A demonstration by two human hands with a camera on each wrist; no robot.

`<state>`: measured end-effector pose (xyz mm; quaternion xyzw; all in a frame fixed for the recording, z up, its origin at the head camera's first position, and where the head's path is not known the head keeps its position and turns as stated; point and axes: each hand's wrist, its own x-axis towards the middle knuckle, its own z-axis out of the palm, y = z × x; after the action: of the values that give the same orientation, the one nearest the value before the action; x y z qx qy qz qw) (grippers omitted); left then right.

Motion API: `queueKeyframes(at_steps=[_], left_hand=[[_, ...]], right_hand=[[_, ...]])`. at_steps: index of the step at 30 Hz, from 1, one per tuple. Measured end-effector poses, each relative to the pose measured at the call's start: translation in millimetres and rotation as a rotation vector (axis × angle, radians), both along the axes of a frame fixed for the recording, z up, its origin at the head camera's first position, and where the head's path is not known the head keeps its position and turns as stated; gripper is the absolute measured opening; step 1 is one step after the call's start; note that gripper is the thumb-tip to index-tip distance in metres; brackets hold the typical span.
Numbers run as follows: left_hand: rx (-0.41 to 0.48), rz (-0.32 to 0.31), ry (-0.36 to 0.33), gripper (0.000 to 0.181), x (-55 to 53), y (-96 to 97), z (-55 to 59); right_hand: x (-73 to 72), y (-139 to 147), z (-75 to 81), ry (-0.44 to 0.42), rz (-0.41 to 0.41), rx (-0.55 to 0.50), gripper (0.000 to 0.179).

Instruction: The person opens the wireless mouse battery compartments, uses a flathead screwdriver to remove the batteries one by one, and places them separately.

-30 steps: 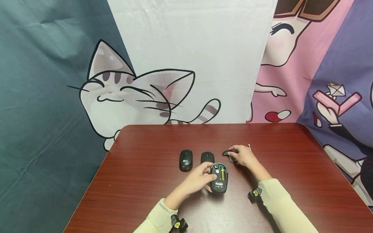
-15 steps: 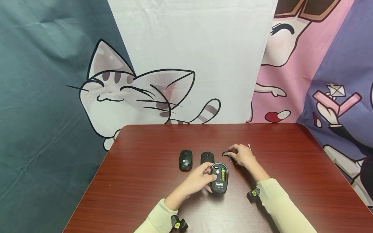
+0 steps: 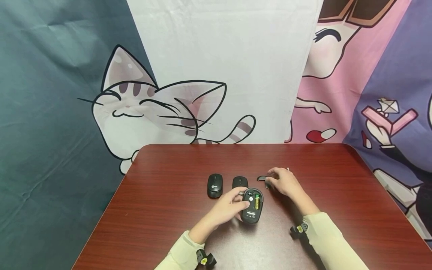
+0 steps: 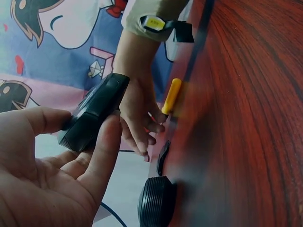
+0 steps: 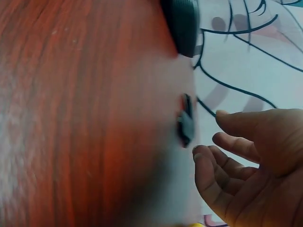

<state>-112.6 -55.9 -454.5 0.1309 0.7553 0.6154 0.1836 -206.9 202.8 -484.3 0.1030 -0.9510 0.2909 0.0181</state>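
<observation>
In the upturned mouse (image 3: 252, 208) apparently sits a battery (image 3: 257, 201).

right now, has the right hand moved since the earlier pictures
Yes: in the head view the right hand has shifted slightly rightward against the table, baring more of the small black piece.

Mouse (image 3: 251, 210) smooth plastic; table (image 3: 162, 198) glossy wood-grain; backdrop (image 3: 236, 45) creased cloth
</observation>
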Motion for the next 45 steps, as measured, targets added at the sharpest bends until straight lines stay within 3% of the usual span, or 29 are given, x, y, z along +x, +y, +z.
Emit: queueKeyframes(at_steps=[12, 19, 26, 31, 38, 45], left_hand=[[-0.003, 0.022, 0.039, 0.036, 0.6, -4.6, 0.0], [-0.093, 0.043, 0.101, 0.042, -0.6, -7.8, 1.3], [-0.099, 0.054, 0.118, 0.042, -1.2, -10.6, 0.1], [-0.041, 0.062, 0.114, 0.041, -2.2, -10.7, -0.3], [0.137, 0.037, 0.011, 0.037, -1.4, -8.2, 1.6], [0.143, 0.027, 0.020, 0.035, -1.4, -9.4, 1.0]], right_hand=[[29.5, 24.9, 30.4, -0.014, -0.047, -0.004, 0.034], [37.1, 38.9, 33.4, -0.018, -0.069, 0.019, 0.038], [43.6, 50.8, 29.6, -0.012, -0.092, 0.030, 0.039], [48.0, 59.1, 26.6, -0.028, -0.106, 0.031, 0.039], [50.7, 68.5, 19.7, -0.055, -0.119, 0.059, 0.042], [53.6, 75.7, 17.6, -0.100, -0.123, 0.083, 0.048]])
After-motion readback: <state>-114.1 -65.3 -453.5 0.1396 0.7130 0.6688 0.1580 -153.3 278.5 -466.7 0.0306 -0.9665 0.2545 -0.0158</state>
